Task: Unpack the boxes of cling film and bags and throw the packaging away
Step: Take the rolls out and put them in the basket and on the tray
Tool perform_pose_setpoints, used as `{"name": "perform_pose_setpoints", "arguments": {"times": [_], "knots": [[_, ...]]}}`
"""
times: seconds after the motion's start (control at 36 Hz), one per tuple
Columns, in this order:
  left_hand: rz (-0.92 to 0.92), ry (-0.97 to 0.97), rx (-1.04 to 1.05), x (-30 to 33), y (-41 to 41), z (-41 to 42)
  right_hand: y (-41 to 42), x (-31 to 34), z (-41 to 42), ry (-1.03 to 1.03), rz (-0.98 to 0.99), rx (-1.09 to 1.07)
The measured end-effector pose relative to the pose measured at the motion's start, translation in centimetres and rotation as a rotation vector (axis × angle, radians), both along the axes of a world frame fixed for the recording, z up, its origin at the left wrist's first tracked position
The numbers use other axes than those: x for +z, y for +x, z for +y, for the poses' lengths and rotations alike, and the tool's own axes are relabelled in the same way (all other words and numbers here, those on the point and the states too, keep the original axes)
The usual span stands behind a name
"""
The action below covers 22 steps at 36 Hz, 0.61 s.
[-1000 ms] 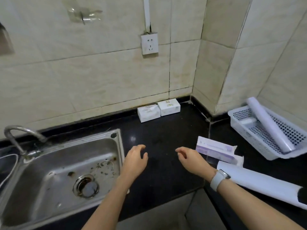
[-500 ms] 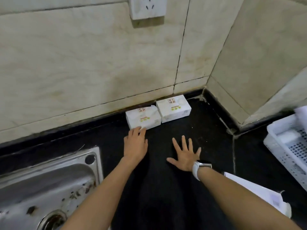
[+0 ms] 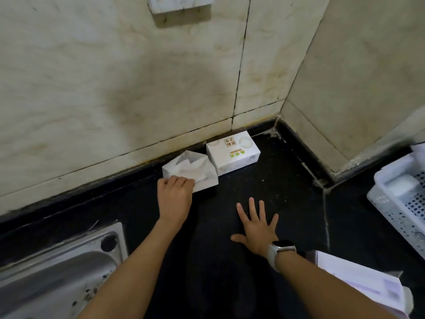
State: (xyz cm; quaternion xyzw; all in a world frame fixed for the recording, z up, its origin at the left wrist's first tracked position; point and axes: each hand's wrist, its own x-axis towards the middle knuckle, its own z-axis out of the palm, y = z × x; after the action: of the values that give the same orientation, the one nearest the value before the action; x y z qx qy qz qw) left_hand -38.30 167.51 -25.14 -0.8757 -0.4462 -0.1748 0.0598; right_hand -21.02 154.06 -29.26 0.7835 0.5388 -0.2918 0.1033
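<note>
Your left hand (image 3: 176,194) has closed its fingers on the near edge of the left white box (image 3: 190,172), where half a second ago it only lay flat with its fingertips touching that box; the box's top now looks torn or crumpled open, with a flap standing up at the back. It still sits on the black table (image 3: 230,261) against the foot of the tiled wall (image 3: 115,88), touching the right white box (image 3: 233,155), which has not moved and lies closed with its printed top facing up. Your right hand (image 3: 258,229) stays flat on the table with the fingers spread wide and holding nothing, well apart from both boxes, much as it did in the earlier frame; a pale watch (image 3: 279,253) sits on that wrist. Your head has come closer and lower than before, so the boxes look bigger and only the lower edge of the wall socket (image 3: 180,5) remains in view at the top. The steel sink (image 3: 62,272) fills the lower left corner, the white perforated basket (image 3: 400,203) stands at the right edge, and a long pale box (image 3: 358,279) with a purple tint lies beside your right forearm at the lower right.
</note>
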Motion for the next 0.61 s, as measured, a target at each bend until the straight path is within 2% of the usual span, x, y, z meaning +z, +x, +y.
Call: {"name": "perform_pose_setpoints", "arguments": {"times": [0.11,0.19,0.25,0.31,0.36,0.44,0.53,0.61], "knots": [[-0.163,0.126,-0.104,1.7,-1.3,-2.8,1.0,2.6,0.3,0.019,0.164,-0.103],[-0.282,0.192,-0.204,3.2,-1.5,-5.4,2.0,6.3,-0.6,0.278,0.614,-0.531],[-0.323,0.215,-0.281,4.3,-1.0,-7.3,2.4,9.1,-2.1,0.357,0.882,-0.811],[-0.358,0.232,-0.385,5.7,0.3,-9.7,3.1,11.3,-4.8,0.340,1.071,-0.943],[-0.391,0.243,-0.461,6.8,1.7,-11.5,3.4,12.9,-6.9,0.272,1.223,-0.959],[-0.467,0.272,-0.598,8.7,4.7,-15.8,4.4,14.9,-12.3,0.332,1.335,-1.024],[-0.531,0.261,-0.737,10.2,7.6,-21.5,5.6,16.7,-19.3,0.534,1.406,-1.154],[-0.517,0.179,-0.870,11.0,9.9,-28.2,6.4,18.1,-28.1,0.801,1.239,-1.218]]}}
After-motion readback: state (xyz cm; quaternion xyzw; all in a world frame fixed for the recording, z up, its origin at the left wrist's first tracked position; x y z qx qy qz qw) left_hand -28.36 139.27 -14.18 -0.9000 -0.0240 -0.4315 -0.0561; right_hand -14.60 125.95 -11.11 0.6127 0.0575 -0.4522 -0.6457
